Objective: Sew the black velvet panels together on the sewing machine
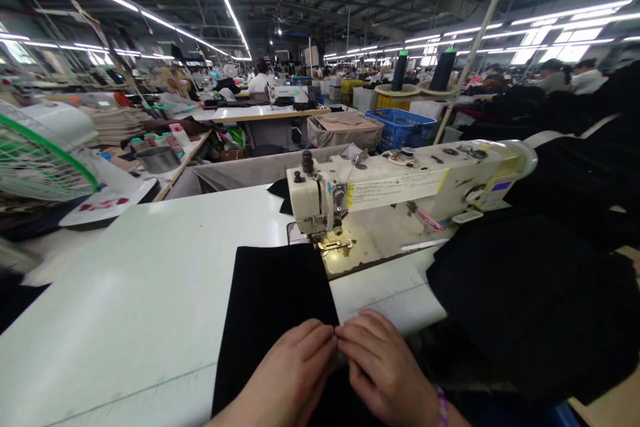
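Observation:
A piece of black fabric [270, 300] lies over the front of the white table, its far edge just short of the sewing machine's needle area. My left hand [303, 363] rests on its right side with the fingers curled and pinched at the fabric's edge. Close beside it, fingertips nearly touching, my right hand [380, 360] is closed on the same edge, where the fabric hangs toward me. The cream sewing machine [400, 180] stands beyond both hands, its presser foot [330, 245] lit by a lamp. My thumbs are mostly hidden.
A large pile of black fabric [540, 300] lies to the right of the machine. At left stands a fan [45, 153] with a green rim. Behind are a metal bowl [157, 159], a blue basket [400, 127] and dark thread cones [399, 72]. Other people sit farther back.

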Tool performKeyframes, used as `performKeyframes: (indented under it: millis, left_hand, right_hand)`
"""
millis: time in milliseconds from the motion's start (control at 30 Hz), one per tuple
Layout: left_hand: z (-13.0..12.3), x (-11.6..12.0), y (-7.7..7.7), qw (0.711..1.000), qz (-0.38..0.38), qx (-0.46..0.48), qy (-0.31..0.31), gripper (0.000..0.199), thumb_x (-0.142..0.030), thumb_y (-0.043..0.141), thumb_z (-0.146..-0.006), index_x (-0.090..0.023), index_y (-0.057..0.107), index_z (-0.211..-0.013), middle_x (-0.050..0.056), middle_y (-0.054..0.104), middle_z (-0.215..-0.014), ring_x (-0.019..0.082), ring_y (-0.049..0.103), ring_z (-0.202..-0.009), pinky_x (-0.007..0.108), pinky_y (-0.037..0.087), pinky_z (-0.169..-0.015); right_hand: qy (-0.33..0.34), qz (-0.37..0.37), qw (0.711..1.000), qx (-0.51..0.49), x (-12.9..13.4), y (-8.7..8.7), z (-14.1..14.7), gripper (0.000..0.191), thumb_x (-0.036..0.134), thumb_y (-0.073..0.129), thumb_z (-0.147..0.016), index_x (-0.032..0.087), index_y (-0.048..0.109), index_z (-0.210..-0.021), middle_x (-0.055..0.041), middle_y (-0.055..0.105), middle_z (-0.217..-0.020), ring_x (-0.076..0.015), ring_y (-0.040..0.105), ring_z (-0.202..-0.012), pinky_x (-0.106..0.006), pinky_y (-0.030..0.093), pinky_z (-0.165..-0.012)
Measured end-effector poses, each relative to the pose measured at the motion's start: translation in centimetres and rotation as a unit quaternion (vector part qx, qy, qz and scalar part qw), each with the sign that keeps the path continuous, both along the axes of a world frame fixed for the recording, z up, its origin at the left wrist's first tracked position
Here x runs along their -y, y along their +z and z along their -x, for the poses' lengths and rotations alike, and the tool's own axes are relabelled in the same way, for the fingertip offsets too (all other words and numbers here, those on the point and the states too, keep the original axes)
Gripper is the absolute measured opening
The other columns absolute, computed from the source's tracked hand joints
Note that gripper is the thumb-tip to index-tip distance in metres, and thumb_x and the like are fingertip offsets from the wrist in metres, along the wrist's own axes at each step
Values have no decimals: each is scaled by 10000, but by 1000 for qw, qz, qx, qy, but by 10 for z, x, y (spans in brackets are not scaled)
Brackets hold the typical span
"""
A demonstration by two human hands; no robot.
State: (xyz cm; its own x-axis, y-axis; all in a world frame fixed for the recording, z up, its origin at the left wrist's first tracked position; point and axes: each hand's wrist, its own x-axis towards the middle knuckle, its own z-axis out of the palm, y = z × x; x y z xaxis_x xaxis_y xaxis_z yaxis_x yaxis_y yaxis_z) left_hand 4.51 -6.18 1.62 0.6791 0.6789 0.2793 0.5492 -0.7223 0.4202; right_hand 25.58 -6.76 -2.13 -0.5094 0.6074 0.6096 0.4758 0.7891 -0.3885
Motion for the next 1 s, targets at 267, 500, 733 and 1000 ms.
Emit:
performKeyframes:
  millis: [267, 500, 733, 1000]
  left_hand:
    - [19, -34, -3, 997, -55, -47, -21, 381, -128, 524, -933, -205, 641, -1287, 110, 692, -1277, 258, 643, -1188, 405, 554, -1030]
    - [26, -70, -4, 993, -97, -59, -16, 301, -189, 498, -975, -169, 667, -1222, 115, 700, -1209, 243, 644, -1149, 398, 590, -976]
    - [36, -106, -6, 995, -90, -45, -7, 285, -227, 482, -987, -160, 692, -1168, 121, 693, -1165, 227, 645, -1100, 383, 582, -961]
    - [39, -135, -11, 992, -107, -66, 24, 293, -246, 479, -986, -171, 688, -1177, 111, 690, -1182, 217, 633, -1129, 361, 546, -1004]
  right_hand:
    - [-18, 59, 998, 26, -36, 3, 11, 477, -3, 498, -829, 223, 630, -1227, -52, 715, -1150, -239, 594, -1066, -515, 412, -1067]
    - [-51, 27, 997, 53, -75, 4, 22, 312, 24, 581, -829, 193, 705, -1060, -61, 681, -1050, -237, 551, -1035, -453, 416, -1039]
    - [-96, 21, 988, 120, -111, 8, 32, 244, 80, 612, -858, 211, 736, -1023, -47, 648, -948, -222, 546, -955, -388, 446, -911]
    - [-126, 20, 985, 117, -124, 9, 39, 220, 103, 589, -883, 209, 711, -1032, -71, 663, -984, -245, 565, -966, -414, 448, -892]
